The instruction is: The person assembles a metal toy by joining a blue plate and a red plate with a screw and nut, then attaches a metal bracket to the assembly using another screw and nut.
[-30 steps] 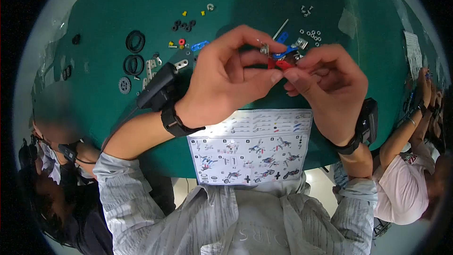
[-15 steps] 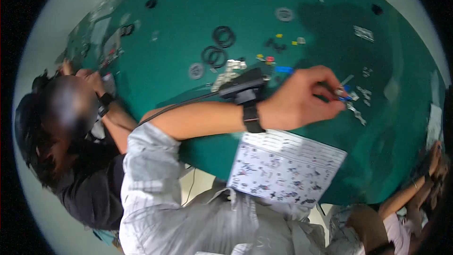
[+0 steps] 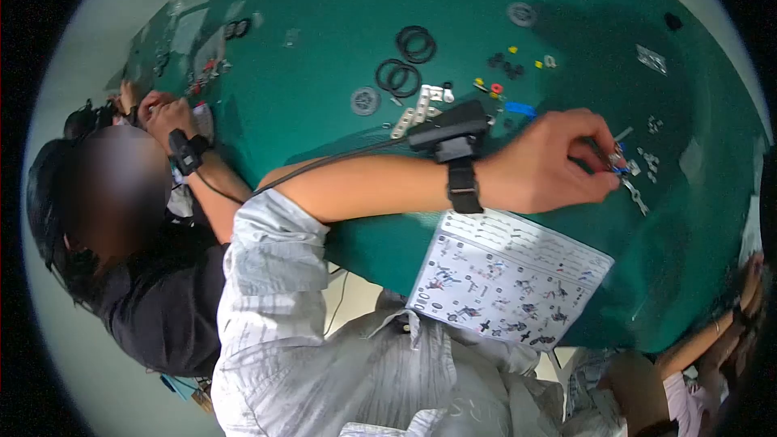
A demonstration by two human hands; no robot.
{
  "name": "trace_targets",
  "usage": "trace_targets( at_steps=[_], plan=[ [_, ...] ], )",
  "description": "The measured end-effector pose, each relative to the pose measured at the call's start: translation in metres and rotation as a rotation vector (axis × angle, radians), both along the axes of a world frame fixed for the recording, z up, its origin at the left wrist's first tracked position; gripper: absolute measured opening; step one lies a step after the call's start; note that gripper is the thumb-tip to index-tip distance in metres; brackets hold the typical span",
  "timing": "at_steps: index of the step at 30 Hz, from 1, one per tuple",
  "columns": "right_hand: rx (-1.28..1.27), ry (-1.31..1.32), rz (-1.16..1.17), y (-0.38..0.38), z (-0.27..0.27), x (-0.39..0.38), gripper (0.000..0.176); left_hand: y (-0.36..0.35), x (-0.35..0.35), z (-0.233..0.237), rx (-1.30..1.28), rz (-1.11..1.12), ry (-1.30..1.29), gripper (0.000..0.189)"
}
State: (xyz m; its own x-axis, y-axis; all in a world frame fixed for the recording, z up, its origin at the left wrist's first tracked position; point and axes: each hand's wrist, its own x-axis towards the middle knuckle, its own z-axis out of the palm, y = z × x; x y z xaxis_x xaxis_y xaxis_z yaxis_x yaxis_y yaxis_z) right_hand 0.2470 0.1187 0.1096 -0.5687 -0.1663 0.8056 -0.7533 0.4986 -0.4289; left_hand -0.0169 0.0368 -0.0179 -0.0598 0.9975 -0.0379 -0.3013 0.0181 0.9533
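My left hand point(image 3: 562, 163) reaches across to the right side of the green table, thumb and index finger curled toward each other. At the fingertips is a small cluster of blue and silver parts point(image 3: 620, 160); the fingers partly hide what they pinch. A silver wrench-like piece point(image 3: 635, 196) lies just beyond the thumb. Small metal parts point(image 3: 647, 163) lie to the right of the fingertips. Below my forearm is a printed instruction sheet point(image 3: 510, 279) with step pictures. My right hand is out of view.
Black rings point(image 3: 416, 44), grey discs point(image 3: 365, 100), pale perforated strips point(image 3: 421, 109) and a blue piece point(image 3: 520, 109) lie beyond my forearm. A bagged part point(image 3: 651, 59) is at the far right. A co-worker's hands point(image 3: 166, 116) work at left; another person's hands point(image 3: 753, 283) show at right.
The view has shifted, so the table items appear farther right and mostly higher. My left hand stays by the same blue and silver parts, its fingers still curled.
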Motion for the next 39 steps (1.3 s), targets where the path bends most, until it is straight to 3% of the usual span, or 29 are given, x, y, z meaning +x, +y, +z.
trace_targets(
  at_steps=[6, 16, 19, 22, 34, 39],
  plan=[
    [-0.018, -0.013, 0.15, 0.002, 0.016, 0.01, 0.016, 0.0, -0.002, 0.005, -0.093, -0.068, -0.047, 0.028],
    [-0.109, -0.095, 0.465, 0.017, 0.034, 0.024, 0.015, 0.003, 0.0, -0.002, 0.0, -0.063, -0.066, 0.026],
    [-0.172, -0.157, 0.625, 0.028, 0.03, 0.02, 0.016, 0.002, 0.002, -0.001, -0.016, -0.041, -0.115, 0.025],
    [-0.192, -0.136, 0.979, 0.041, 0.005, 0.0, 0.023, 0.003, 0.001, -0.003, 0.019, -0.058, -0.057, 0.026],
    [-0.283, -0.222, 0.846, 0.049, 0.007, 0.003, 0.011, 0.003, 0.0, 0.001, 0.01, -0.067, -0.029, 0.033],
    [-0.624, -0.308, 0.758, 0.062, -0.014, -0.009, 0.009, 0.003, 0.001, -0.007, 0.038, -0.039, -0.054, 0.032]
  ],
)
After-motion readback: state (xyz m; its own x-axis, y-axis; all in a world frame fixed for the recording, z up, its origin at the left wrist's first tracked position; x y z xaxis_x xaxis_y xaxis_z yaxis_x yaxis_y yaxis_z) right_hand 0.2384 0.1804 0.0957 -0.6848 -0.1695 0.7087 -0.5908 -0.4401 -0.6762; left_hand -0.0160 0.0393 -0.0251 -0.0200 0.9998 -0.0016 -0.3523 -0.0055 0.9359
